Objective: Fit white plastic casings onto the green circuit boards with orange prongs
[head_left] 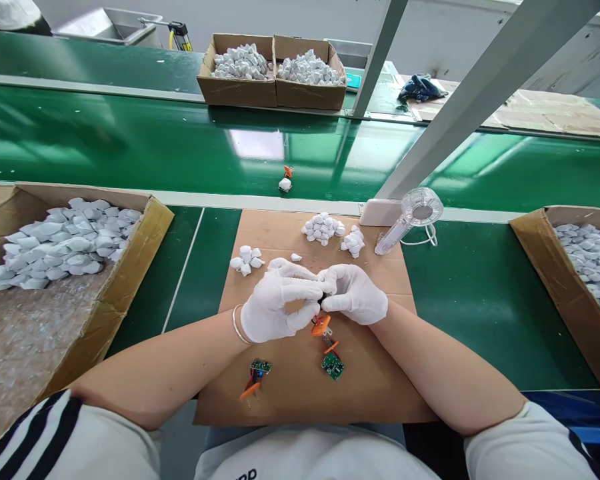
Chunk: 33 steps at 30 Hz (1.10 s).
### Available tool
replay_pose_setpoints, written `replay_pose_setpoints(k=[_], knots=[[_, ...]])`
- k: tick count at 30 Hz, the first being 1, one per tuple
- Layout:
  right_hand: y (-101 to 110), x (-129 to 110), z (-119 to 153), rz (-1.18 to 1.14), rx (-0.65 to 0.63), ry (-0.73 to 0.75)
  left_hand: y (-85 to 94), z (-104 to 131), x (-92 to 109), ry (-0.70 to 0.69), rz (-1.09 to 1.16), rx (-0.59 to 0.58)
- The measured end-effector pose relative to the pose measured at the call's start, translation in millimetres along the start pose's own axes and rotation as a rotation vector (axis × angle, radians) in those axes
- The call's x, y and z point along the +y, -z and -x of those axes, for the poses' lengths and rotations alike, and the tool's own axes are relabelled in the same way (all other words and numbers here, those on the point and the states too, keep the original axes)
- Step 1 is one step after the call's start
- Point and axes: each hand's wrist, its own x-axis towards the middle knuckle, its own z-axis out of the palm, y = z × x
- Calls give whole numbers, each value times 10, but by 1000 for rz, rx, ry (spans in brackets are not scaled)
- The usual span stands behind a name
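Note:
Both my hands wear white gloves and meet above the cardboard sheet [375, 380]. My left hand [285, 300] and my right hand [355, 293] are closed, fingertips pinching a small dark part [323, 299] mostly hidden between them. Just below it shows an orange pronged plate [321, 325] with a red wire, apparently joined to it. Nearer me lies a green circuit board [333, 366] with another orange plate. To its left rests a second circuit board [261, 365] with wires and an orange pronged plate. Beyond my hands are piles of small white pieces [323, 228] and one loose white piece [296, 257].
Cardboard boxes of white pieces stand at left [130, 280] and right [555, 287]; two more boxes [240, 93] are at the back. A clear handheld fan [405, 220] stands beside a phone [380, 212]. On the green belt [180, 147] sits a white-topped unit [285, 185]. A slanted metal post [480, 100] crosses the right.

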Motion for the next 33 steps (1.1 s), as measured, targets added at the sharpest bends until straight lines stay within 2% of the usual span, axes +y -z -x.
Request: replay_pose_setpoints(k=[2,7,13,16,21,25,30,33], knots=[[3,-3,0,-11,-13,4,18,-1,0,-39,13,9],[-1,-32,-2,-7,-84,-12,45,-6,-2,-29,62,-93],[-5,-59,-1,-28,-119,-146,6,-8,4,-102,-102,-30],[18,-74,-9,26,-138,-203,-7,15,17,-87,-186,-34],[80,-98,-24,84,-253,-299,-39,64,6,-41,-260,-44],[100,-102,-15,168,-226,-366,-55,78,-15,-14,-232,-66],[123,-93,-4,130,-255,-346,-28,60,-6,23,-148,-172],[129,-108,-7,193,-307,-340,-23,54,-19,-27,-131,-143]])
